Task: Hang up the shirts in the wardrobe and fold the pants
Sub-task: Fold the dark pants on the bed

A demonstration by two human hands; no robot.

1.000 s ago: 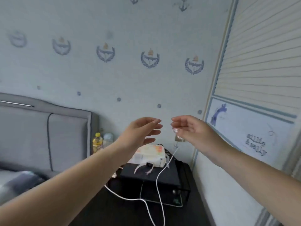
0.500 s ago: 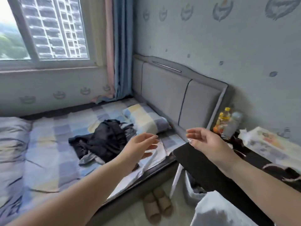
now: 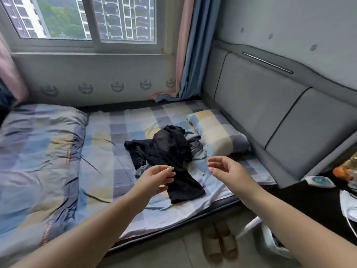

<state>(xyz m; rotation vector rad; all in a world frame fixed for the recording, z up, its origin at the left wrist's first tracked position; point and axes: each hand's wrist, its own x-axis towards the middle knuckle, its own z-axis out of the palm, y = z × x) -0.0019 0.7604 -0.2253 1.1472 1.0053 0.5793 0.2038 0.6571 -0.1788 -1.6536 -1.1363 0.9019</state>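
A single wide-angle camera worn on a person's head looks forward and steeply down across a bed (image 3: 96, 155) from its near long side, toward a window (image 3: 92, 22) on the far wall. Both forearms reach in from the bottom edge, the left hand (image 3: 154, 178) and right hand (image 3: 229, 173) close to the lens over a dark heap of clothes (image 3: 166, 151) at mid-frame. The headboard (image 3: 270, 105) bends along the right, and slippers (image 3: 218, 242) on the floor sit almost directly below.
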